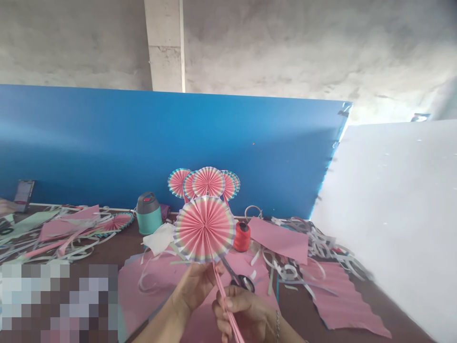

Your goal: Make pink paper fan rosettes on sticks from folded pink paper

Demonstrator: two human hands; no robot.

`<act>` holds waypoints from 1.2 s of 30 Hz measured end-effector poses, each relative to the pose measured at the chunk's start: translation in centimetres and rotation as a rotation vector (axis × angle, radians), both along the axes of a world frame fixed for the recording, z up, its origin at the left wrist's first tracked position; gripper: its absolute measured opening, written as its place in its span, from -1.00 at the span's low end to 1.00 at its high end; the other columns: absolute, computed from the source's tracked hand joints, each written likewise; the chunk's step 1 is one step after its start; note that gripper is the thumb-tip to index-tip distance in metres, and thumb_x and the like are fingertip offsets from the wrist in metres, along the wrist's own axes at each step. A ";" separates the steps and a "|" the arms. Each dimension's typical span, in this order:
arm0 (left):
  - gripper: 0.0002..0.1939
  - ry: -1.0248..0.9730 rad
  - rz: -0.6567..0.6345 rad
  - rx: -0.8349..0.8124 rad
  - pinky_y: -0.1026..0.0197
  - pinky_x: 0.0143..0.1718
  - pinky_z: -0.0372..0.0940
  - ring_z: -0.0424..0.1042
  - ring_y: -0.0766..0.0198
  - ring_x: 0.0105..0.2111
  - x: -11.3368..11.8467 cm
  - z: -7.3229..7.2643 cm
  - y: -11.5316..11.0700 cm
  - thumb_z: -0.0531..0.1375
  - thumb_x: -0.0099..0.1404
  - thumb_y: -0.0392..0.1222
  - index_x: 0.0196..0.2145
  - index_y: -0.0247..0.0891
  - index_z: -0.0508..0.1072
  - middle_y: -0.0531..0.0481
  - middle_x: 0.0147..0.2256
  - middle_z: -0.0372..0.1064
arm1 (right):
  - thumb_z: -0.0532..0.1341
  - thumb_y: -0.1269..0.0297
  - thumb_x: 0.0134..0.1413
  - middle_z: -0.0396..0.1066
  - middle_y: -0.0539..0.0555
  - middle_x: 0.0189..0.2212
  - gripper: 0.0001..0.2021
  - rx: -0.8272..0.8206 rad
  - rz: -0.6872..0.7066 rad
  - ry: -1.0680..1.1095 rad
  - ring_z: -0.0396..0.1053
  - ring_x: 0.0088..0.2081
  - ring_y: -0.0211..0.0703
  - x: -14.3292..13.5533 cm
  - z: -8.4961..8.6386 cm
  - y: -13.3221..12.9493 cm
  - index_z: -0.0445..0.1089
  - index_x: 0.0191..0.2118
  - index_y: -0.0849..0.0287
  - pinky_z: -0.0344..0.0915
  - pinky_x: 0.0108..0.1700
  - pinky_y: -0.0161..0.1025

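A round pleated paper fan (204, 229), pink with a pale striped rim, stands upright before me on a thin pink paper stick (223, 293). My left hand (200, 281) is closed at the base of the fan, round the top of the stick. Lower down, my right hand (241, 309) has its fingers wrapped round the same stick. Black-handled scissors (246, 283) lie on the pink paper just beyond my right hand. Behind the held fan, several similar fans (208, 182) stand upright in a cluster.
A red thread spool (242, 237) and a teal jug with a grey lid (149, 214) stand on the brown table (117, 250). Pink sheets (346, 295) and curled paper strips (285, 269) lie around. Another person's hand (7, 206) shows at far left near a phone (24, 194).
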State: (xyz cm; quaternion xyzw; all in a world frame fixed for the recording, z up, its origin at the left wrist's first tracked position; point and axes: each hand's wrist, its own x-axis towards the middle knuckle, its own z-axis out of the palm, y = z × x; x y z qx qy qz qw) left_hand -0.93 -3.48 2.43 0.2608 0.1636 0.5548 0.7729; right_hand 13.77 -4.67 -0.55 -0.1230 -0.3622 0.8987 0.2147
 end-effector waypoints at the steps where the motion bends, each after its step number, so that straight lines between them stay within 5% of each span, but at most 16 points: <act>1: -0.80 -0.014 0.042 -0.003 0.31 -0.36 0.25 0.28 0.39 -0.52 0.0 -0.1 0.2 0.36 -0.10 -0.30 -0.64 -0.34 0.37 0.07 -0.60 0.22 | 0.33 0.28 -0.14 0.20 -0.10 -0.62 -0.79 0.011 -0.013 -0.006 0.25 -0.60 -0.39 0.0 -0.1 0.1 0.30 -0.52 0.26 0.30 -0.43 -0.32; 5: -0.85 -0.120 0.225 -0.031 0.29 -0.38 0.30 0.32 0.37 -0.53 -1.2 0.5 1.3 0.29 -0.02 -0.38 -0.61 -0.35 0.36 0.06 -0.59 0.25 | 0.36 0.19 -0.23 0.25 -0.08 -0.68 -0.72 0.079 -0.016 -0.114 0.22 -0.67 -0.41 0.2 -0.3 0.6 0.32 -0.59 0.30 0.24 -0.56 -0.40; 11: -0.87 -0.295 0.439 -0.033 0.41 -0.47 0.29 0.32 0.47 -0.57 -6.0 2.0 3.5 0.11 0.15 -0.45 -0.51 -0.33 0.35 0.08 -0.56 0.29 | 0.45 0.26 -0.43 0.32 -0.08 -0.73 -0.75 0.377 0.078 -0.459 0.20 -0.69 -0.45 0.6 1.1 -0.1 0.43 -0.60 0.29 0.15 -0.60 -0.48; 13: -0.90 -0.055 0.470 -0.064 0.40 -0.54 0.25 0.30 0.44 -0.61 -6.1 1.6 3.8 0.20 0.05 -0.41 -0.56 -0.34 0.35 0.07 -0.59 0.31 | 0.39 0.12 -0.30 0.34 -0.05 -0.69 -0.72 0.401 -0.086 -0.382 0.24 -0.68 -0.39 0.4 2.3 -0.1 0.43 -0.56 0.27 0.19 -0.59 -0.43; 15: -0.88 0.169 0.472 -0.014 0.39 -0.55 0.22 0.30 0.42 -0.62 -5.0 0.9 3.6 0.29 -0.06 -0.36 -0.58 -0.34 0.37 0.08 -0.64 0.31 | 0.33 0.04 -0.20 0.33 -0.04 -0.66 -0.68 0.447 -0.470 -0.353 0.28 -0.64 -0.34 0.3 3.5 0.1 0.41 -0.53 0.24 0.20 -0.57 -0.40; 18: -0.83 0.323 0.381 0.084 0.37 -0.54 0.19 0.26 0.42 -0.63 -2.7 0.1 2.9 0.35 -0.16 -0.31 -0.55 -0.34 0.43 0.08 -0.64 0.33 | 0.27 0.02 -0.12 0.32 -0.01 -0.62 -0.69 0.594 -0.964 -0.504 0.27 -0.58 -0.29 0.4 5.1 0.6 0.44 -0.48 0.21 0.17 -0.56 -0.38; 20: -0.83 0.367 0.309 0.142 0.37 -0.54 0.15 0.23 0.43 -0.63 -1.5 0.0 2.3 0.35 -0.13 -0.25 -0.55 -0.33 0.45 0.08 -0.65 0.31 | 0.25 0.03 -0.09 0.35 0.02 -0.58 -0.70 0.682 -1.118 -0.616 0.25 -0.58 -0.27 0.6 5.9 0.8 0.47 -0.42 0.20 0.16 -0.56 -0.35; 29: -0.74 0.490 0.250 0.198 0.36 -0.53 0.08 0.20 0.44 -0.61 0.2 0.6 1.1 0.38 -0.09 -0.11 -0.51 -0.35 0.47 0.07 -0.63 0.30 | 0.26 0.13 -0.15 0.34 -0.01 -0.64 -0.77 0.653 -1.206 -0.573 0.13 -0.57 -0.30 -0.6 7.9 1.3 0.49 -0.53 0.22 0.10 -0.52 -0.36; 36: -0.75 0.626 0.292 0.328 0.36 -0.55 0.06 0.19 0.44 -0.60 0.5 0.3 1.1 0.33 -0.01 -0.09 -0.48 -0.35 0.48 0.06 -0.60 0.29 | 0.28 0.07 -0.21 0.28 -0.01 -0.68 -0.71 0.618 -1.248 -0.567 0.09 -0.60 -0.31 -0.1 7.4 1.8 0.44 -0.60 0.25 0.08 -0.54 -0.35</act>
